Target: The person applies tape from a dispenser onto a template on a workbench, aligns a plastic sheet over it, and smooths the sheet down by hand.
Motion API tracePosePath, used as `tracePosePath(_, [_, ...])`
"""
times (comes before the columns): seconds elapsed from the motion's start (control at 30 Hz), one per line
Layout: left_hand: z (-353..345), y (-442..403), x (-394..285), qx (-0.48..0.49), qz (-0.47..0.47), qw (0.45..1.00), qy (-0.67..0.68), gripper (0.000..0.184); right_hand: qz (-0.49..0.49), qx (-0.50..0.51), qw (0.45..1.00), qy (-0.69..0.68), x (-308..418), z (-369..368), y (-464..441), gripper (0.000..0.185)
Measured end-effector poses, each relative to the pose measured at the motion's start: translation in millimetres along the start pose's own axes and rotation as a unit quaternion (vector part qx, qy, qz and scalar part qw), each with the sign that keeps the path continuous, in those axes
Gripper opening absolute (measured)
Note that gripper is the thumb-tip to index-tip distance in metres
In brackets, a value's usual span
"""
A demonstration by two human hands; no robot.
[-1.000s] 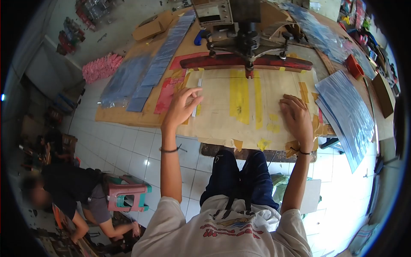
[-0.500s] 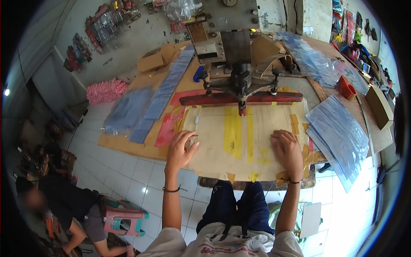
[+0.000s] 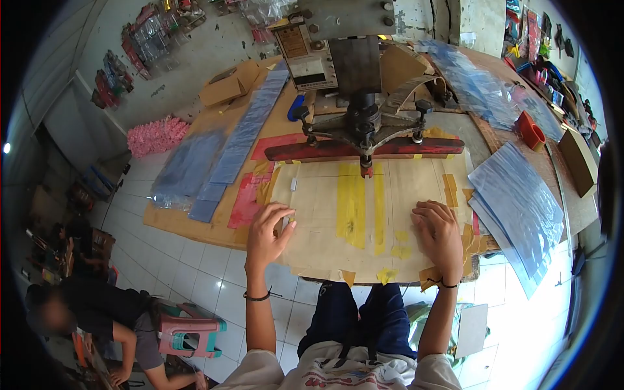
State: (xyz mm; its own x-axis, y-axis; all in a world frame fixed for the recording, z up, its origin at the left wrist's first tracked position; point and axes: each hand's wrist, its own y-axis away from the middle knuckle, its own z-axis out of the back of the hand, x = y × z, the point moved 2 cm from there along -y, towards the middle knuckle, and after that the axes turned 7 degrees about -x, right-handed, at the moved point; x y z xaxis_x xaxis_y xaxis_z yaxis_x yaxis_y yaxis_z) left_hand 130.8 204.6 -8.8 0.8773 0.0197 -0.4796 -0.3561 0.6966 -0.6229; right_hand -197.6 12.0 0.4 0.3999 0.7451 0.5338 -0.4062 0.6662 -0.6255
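Note:
Under both my hands lies a tan board [image 3: 318,221] with strips of yellow tape and taped edges. My left hand [image 3: 265,235] rests at its left edge, thumb apart from the fingers and holding nothing. Near the right edge, my right hand [image 3: 441,235] lies palm down on the board, fingers loosely bent and nothing gripped. A long dark red bar [image 3: 312,151] of a press sits across the board's far edge, below a black metal bracket [image 3: 366,127]. A small white piece [image 3: 294,184] is on the board beyond my left hand.
Clear bluish plastic sheets [image 3: 520,201] overhang the table at right; more sheets [image 3: 188,169] lie at left. A red tape ring [image 3: 532,132] and a cardboard box [image 3: 577,162] are at far right. Another person [image 3: 117,312] bends near a pink stool [image 3: 188,331] at lower left.
The view has shifted slightly. Both my hands keep practically the same places on the board, and the press bar looks unmoved. The other person's arm at lower left has moved a little.

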Motion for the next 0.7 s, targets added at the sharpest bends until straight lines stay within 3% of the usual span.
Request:
tracePosePath(0.27, [-1.0,-0.5,0.3,0.000,0.027,0.999,0.019,0.021,-0.009,0.006,1.000,0.004,-0.9,-2.2,-1.3,0.014])
tracePosePath(0.7, [-0.5,2.3,5.3,-0.010,-0.008,1.000,0.003,0.022,-0.011,0.016,1.000,0.001,-2.2,-5.1,-0.5,0.014])
